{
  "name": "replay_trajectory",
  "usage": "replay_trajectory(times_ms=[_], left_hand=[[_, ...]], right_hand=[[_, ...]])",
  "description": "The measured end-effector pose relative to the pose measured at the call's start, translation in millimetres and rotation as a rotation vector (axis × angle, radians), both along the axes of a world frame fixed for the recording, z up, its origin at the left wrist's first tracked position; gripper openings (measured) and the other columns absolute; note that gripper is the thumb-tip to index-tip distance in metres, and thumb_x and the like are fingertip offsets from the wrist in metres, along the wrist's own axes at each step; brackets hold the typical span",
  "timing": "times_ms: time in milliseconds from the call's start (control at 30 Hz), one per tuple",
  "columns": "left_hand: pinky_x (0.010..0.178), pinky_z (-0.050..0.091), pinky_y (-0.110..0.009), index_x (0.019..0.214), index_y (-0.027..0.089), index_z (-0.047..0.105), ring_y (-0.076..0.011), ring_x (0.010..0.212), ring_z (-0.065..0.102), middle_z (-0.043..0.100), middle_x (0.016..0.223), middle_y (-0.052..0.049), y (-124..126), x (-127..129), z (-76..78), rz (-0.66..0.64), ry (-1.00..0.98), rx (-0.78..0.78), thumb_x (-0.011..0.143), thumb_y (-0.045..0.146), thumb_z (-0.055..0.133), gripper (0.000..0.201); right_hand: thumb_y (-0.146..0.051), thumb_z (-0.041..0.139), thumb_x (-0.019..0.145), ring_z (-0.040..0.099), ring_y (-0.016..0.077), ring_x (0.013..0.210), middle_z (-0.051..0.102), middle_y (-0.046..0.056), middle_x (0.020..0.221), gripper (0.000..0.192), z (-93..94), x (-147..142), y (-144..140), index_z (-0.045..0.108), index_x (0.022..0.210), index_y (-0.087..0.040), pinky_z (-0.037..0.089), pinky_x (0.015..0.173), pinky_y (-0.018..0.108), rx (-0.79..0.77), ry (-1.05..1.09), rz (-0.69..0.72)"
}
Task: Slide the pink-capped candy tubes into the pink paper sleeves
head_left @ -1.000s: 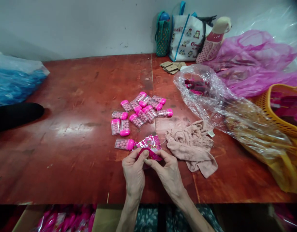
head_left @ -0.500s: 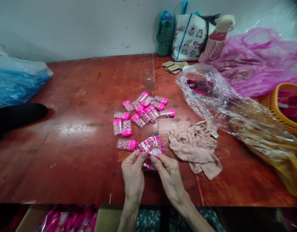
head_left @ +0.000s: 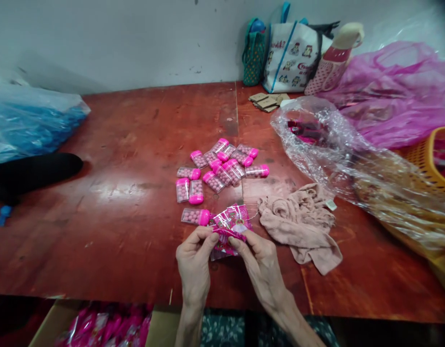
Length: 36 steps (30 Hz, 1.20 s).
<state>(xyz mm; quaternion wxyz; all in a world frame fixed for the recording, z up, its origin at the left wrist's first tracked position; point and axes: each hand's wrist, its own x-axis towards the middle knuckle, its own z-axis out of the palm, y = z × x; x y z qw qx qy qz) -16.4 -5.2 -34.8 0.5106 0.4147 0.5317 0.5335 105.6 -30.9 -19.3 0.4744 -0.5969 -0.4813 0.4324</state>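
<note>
Pinching a pink packet between both hands: left hand grips its left edge with thumb and fingers, right hand grips the right edge. Packet is held just above the red table, near its front edge. Pink-capped candy boxes lie just beyond; a beige cloth lies to the right.
</note>
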Motion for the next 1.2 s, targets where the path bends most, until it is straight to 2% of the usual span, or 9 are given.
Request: replay_trajectory(times_ms=[100,233,333,467,633,767,900,1033,1200], left_hand=[[0.055,0.038,-0.018,0.063,0.016,0.06,-0.0082,0.057,0.045,0.053,0.06,0.005,-2.0,0.5,-3.2,-0.019,0.029,-0.015,0.078,0.023,0.061,0.016],[0.051,0.035,-0.019,0.061,0.017,0.06,-0.0082,0.055,0.042,0.049,0.058,0.005,-5.3,5.3,-1.6,-0.005,0.102,-0.003,0.08,0.024,0.058,0.021],[0.057,0.038,-0.019,0.065,0.019,0.063,-0.0092,0.06,0.048,0.054,0.063,0.005,-5.8,7.0,1.8,0.065,0.24,0.128,0.078,0.019,0.061,0.014],[0.066,0.042,-0.023,0.073,0.021,0.066,-0.0124,0.068,0.054,0.061,0.071,0.003,-3.5,4.4,4.2,0.097,0.362,0.26,0.072,0.015,0.066,0.007],[0.065,0.044,-0.024,0.066,0.019,0.065,-0.0154,0.074,0.057,0.063,0.076,-0.001,3.2,-1.0,3.6,-0.021,0.177,0.093,0.069,0.015,0.068,0.005],[0.076,0.043,-0.027,0.068,0.019,0.067,-0.0185,0.086,0.057,0.064,0.086,-0.003,6.8,-5.3,3.2,-0.082,0.124,0.077,0.068,0.015,0.069,0.004],[0.069,0.041,-0.023,0.063,0.017,0.065,-0.0147,0.075,0.055,0.062,0.078,-0.001,2.4,-6.9,-1.6,-0.051,0.127,0.037,0.074,0.02,0.064,0.012],[0.063,0.042,-0.024,0.08,0.018,0.069,-0.0146,0.067,0.055,0.063,0.074,-0.001,-2.6,-6.4,-5.6,-0.033,0.104,0.007,0.08,0.027,0.058,0.014],[0.085,0.041,-0.031,0.077,0.018,0.072,-0.0235,0.096,0.057,0.067,0.098,-0.007,1.4,-6.4,4.2,-0.12,0.141,0.14,0.078,0.025,0.06,0.013]], right_hand=[[-0.022,0.058,0.082,0.055,0.0138,0.069,0.06,0.0,0.075,0.005,-0.5,-0.4,0.9,0.061,0.083,-0.017,0.041,0.063,0.022,0.027,0.018,-0.062],[-0.024,0.058,0.082,0.055,0.013,0.061,0.06,-0.001,0.067,0.01,-3.0,-0.9,0.3,0.063,0.077,-0.017,0.041,0.056,0.021,0.025,0.018,-0.104],[-0.025,0.055,0.084,0.052,0.0123,0.056,0.058,-0.001,0.063,0.016,-5.0,-0.4,-0.6,0.063,0.074,-0.016,0.039,0.052,0.022,0.023,-0.005,-0.131],[-0.025,0.055,0.084,0.054,0.0138,0.062,0.062,0.002,0.071,0.014,-7.9,1.5,0.2,0.065,0.08,-0.016,0.041,0.059,0.024,0.036,-0.029,-0.151],[-0.025,0.054,0.085,0.054,0.0139,0.061,0.063,0.001,0.07,0.015,-8.4,3.1,2.5,0.065,0.08,-0.017,0.042,0.057,0.023,0.026,-0.018,-0.128],[-0.026,0.054,0.085,0.053,0.0136,0.06,0.062,0.001,0.068,0.015,-7.3,3.8,3.7,0.065,0.08,-0.017,0.041,0.056,0.023,0.012,-0.005,-0.115],[-0.027,0.053,0.086,0.052,0.0129,0.06,0.06,0.0,0.067,0.016,-7.7,2.5,3.0,0.064,0.079,-0.017,0.04,0.055,0.022,0.011,0.003,-0.094],[-0.03,0.049,0.088,0.048,0.0118,0.056,0.055,-0.001,0.063,0.023,-9.6,-0.8,0.2,0.063,0.076,-0.016,0.037,0.053,0.022,0.015,0.001,-0.066],[-0.028,0.049,0.087,0.049,0.0126,0.059,0.057,0.001,0.065,0.024,-8.5,-2.0,-1.9,0.064,0.075,-0.015,0.037,0.055,0.022,0.016,0.012,-0.023]])
